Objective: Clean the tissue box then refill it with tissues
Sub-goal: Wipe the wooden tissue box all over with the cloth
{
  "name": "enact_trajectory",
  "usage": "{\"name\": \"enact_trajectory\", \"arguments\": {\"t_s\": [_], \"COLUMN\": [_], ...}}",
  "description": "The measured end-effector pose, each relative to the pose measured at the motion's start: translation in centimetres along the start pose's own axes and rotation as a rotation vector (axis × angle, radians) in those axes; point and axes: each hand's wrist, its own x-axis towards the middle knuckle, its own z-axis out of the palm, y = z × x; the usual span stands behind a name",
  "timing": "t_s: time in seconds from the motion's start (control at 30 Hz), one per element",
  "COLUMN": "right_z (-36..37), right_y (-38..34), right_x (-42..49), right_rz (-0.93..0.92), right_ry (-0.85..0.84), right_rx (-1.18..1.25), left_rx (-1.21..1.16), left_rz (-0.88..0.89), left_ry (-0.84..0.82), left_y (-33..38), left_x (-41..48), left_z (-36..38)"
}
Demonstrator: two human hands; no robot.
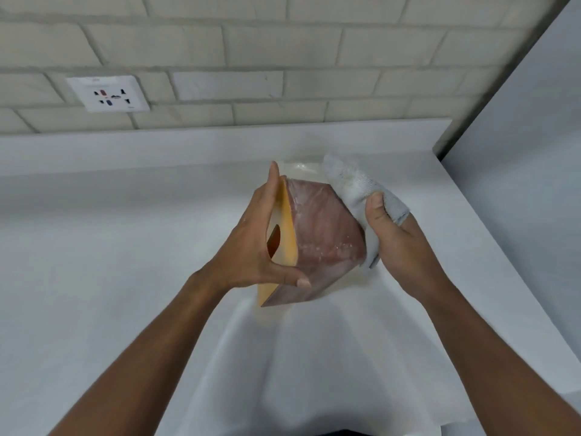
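A wooden tissue box [323,240] is held up above the counter, tilted on its side. Its tan top face with a dark oval slot faces left, and its reddish-brown side shows pale dusty streaks. My left hand [251,247] grips the box from the left, fingers along the tan face and thumb under the lower edge. My right hand [396,237] holds a whitish cloth [352,187] and presses it against the box's right side. A clear plastic pack [298,167] shows just behind the box, mostly hidden.
A white cloth sheet [283,357] is spread over the white counter [94,247] below the box. A brick wall with a power socket [108,94] runs behind. A white panel [528,152] closes off the right side.
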Motion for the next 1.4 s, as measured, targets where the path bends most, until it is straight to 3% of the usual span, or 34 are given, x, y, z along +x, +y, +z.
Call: {"name": "enact_trajectory", "arguments": {"t_s": [0.2,0.4,0.53,0.63,0.83,0.93,1.07,1.2,1.33,1.4], "right_z": [1.4,2.1,2.3,2.9,3.9,4.9,5.3,4.3,4.7,4.2], "right_y": [-1.6,-3.6,-3.5,-3.2,-3.2,-4.1,-3.8,-3.7,-3.0,-3.3], "right_x": [1.4,3.5,3.9,4.0,4.4,5.0,4.7,5.4,5.1,5.3], "right_rz": [-0.096,-0.177,-0.23,-0.233,-0.262,-0.222,-0.391,-0.32,-0.492,-0.442], "right_ry": [-0.044,0.234,0.025,-0.143,-0.315,-0.359,-0.387,-0.372,-0.408,-0.398], "right_rx": [-0.07,-0.268,-0.561,-0.602,-0.793,-0.84,-0.874,-0.891,-0.927,-0.934], "left_rx": [-0.091,-0.057,-0.08,-0.059,-0.04,-0.007,0.023,0.024,0.03,0.032], "left_rz": [-0.076,-0.066,-0.076,-0.059,0.037,0.087,0.076,0.054,0.035,0.031], "left_ry": [0.032,0.022,0.019,0.028,0.104,0.134,0.14,0.125,0.112,0.107], "left_y": [-1.3,-2.2,-2.2,-2.5,-2.2,-2.0,-2.3,-2.3,-2.4,-2.3], "left_x": [-1.1,-1.5,-1.4,-1.3,-1.3,-1.1,-1.3,-1.1,-1.3,-1.2], "left_z": [-0.8,-1.0,-0.8,-0.7,-0.3,-0.2,0.0,0.0,0.0,-0.1]}}
